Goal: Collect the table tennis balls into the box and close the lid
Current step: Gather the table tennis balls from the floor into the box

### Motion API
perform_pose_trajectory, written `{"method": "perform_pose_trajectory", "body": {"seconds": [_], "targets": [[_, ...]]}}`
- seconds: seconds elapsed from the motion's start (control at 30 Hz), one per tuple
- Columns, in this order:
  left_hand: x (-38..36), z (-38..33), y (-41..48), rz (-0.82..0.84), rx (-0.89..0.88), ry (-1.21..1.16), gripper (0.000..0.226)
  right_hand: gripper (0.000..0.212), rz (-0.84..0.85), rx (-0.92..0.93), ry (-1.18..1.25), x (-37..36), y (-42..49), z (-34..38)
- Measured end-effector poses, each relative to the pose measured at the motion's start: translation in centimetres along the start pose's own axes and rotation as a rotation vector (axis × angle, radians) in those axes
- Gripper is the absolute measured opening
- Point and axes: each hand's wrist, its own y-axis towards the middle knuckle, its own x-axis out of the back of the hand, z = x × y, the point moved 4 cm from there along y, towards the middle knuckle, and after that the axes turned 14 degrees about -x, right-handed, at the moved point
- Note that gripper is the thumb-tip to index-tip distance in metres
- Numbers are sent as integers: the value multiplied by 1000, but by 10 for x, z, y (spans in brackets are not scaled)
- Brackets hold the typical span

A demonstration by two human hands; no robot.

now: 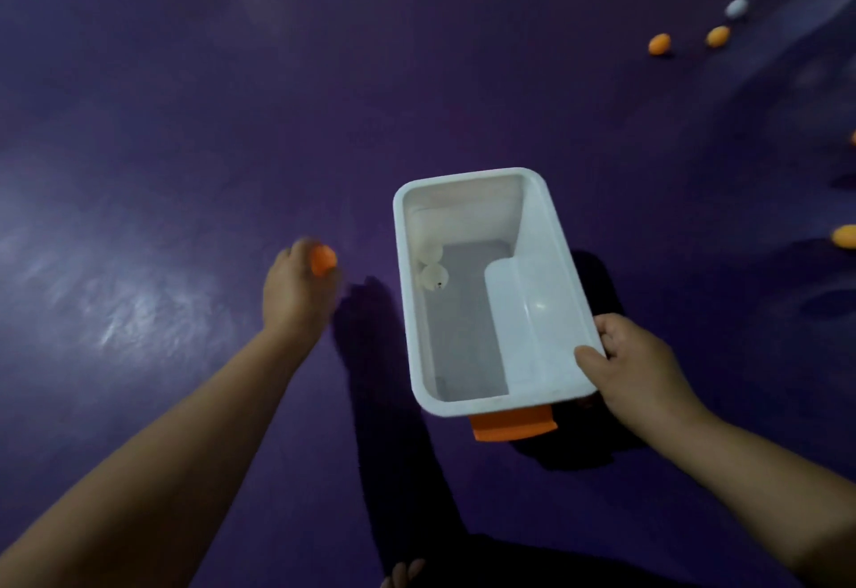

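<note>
A left hand (296, 295) closes its fingers around an orange table tennis ball (323, 259) just left of the open white box (468, 177). The right hand (634, 365) grips the box by its near right corner, thumb over the rim. Two white balls (433, 275) lie inside against the left wall. Loose orange balls (659, 44) and one white ball (736, 8) dot the purple floor (185, 124) at far right.

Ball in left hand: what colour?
Orange. The ball in the left hand shows in the head view.
</note>
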Motion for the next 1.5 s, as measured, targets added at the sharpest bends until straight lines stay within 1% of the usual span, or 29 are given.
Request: {"method": "perform_pose_trajectory", "body": {"seconds": [0.03,0.07,0.13,0.2,0.3,0.33,0.37,0.4,0.43,0.47,0.5,0.57,0.6,0.63,0.67,0.7,0.77,0.9,0.97,1.07,1.2,1.3,1.4,1.5], "targets": [[3,-23,0,-80,-69,-133,36,8,2,-5,1,0,1,-1],[7,-49,-1,-124,-151,-261,37,8,4,-12,3,0,2,-2],[14,-96,-7,-135,-312,-411,40,8,10,-21,12,1,4,-2],[16,-131,-16,-49,-427,-433,43,8,12,-20,16,2,5,-1],[0,-155,-21,197,-547,-409,48,9,8,-3,12,8,6,4],[-5,-156,-21,246,-573,-400,50,10,7,1,10,10,7,6],[-8,-154,-19,240,-592,-378,53,11,3,4,3,13,8,8],[-9,-150,-17,180,-586,-323,54,12,-8,8,-12,17,9,11],[-7,-144,-13,90,-537,-262,53,12,-26,11,-28,21,9,14],[-4,-138,-9,24,-440,-216,53,11,-45,10,-41,26,9,16],[-3,-134,-7,8,-324,-205,55,11,-64,8,-50,33,8,20],[-5,-134,-10,114,-126,-294,68,10,-95,3,-68,48,5,27],[-7,-140,-14,177,-71,-391,66,9,-108,3,-79,57,2,31],[-8,-148,-17,222,-37,-510,55,8,-126,1,-84,67,-1,35],[-8,-158,-19,247,-13,-614,39,8,-149,1,-79,79,-3,38],[-9,-169,-20,259,-7,-675,25,8,-172,-4,-67,90,-5,38],[-15,-188,-19,283,-30,-721,17,8,-205,-17,-55,110,-8,36],[-27,-220,-11,330,-100,-719,15,8,-249,-35,-31,136,5,27],[-32,-228,-8,337,-120,-708,15,6,-269,-49,-19,137,17,22],[-43,-233,-6,315,-141,-652,16,9,-269,-68,7,130,39,6],[-61,-244,-2,318,-112,-658,23,10,-178,-96,105,122,66,-18],[-77,-256,0,344,-89,-670,22,10,-86,-120,227,126,84,-32],[-94,-273,3,349,-90,-680,25,9,-3,-96,293,138,98,-47],[-114,-297,6,359,-119,-674,30,11,-15,-80,366,156,116,-70]]}}
